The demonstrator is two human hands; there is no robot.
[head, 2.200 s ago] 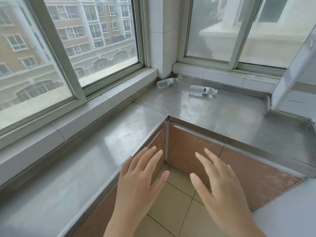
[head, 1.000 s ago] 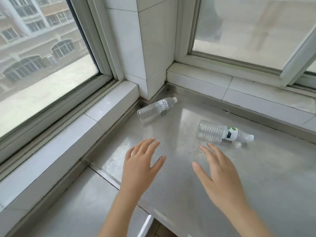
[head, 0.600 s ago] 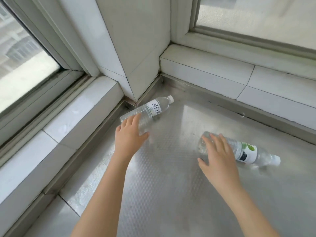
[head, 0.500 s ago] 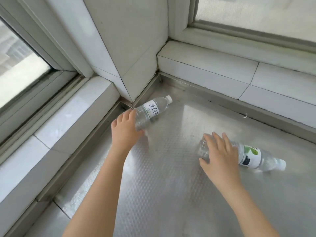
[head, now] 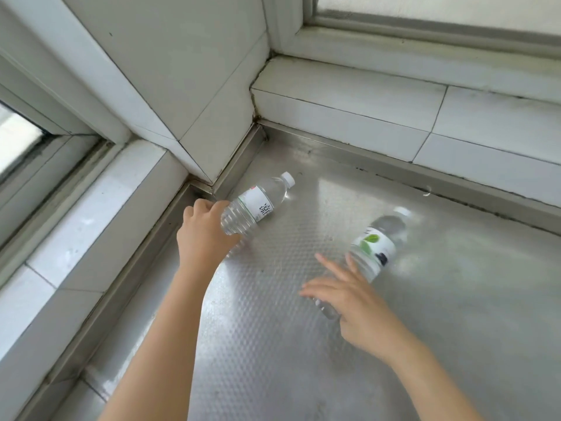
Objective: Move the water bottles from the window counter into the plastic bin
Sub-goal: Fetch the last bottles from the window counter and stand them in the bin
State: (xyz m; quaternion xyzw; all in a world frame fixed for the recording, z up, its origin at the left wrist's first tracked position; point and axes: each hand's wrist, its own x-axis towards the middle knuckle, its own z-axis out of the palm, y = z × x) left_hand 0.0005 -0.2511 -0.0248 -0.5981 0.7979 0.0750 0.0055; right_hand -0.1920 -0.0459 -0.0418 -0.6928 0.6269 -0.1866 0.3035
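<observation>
Head view is showing a dimpled steel window counter (head: 303,344) meeting white tiled sills (head: 364,117) in a corner. Two water bottles are lying there: left hand (head: 204,235) is gripping one bottle (head: 255,206); right hand (head: 355,302), fingers spread, is resting on the green-labelled bottle (head: 375,247).

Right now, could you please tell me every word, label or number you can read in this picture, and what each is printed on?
Bottle in the left hand, white label: large dark Chinese characters, cut off and blurred, not readable.
Bottle under the right hand, white label: a green leaf mark and a dark patch; motion blur, no readable words.
Nothing else carries text.
</observation>
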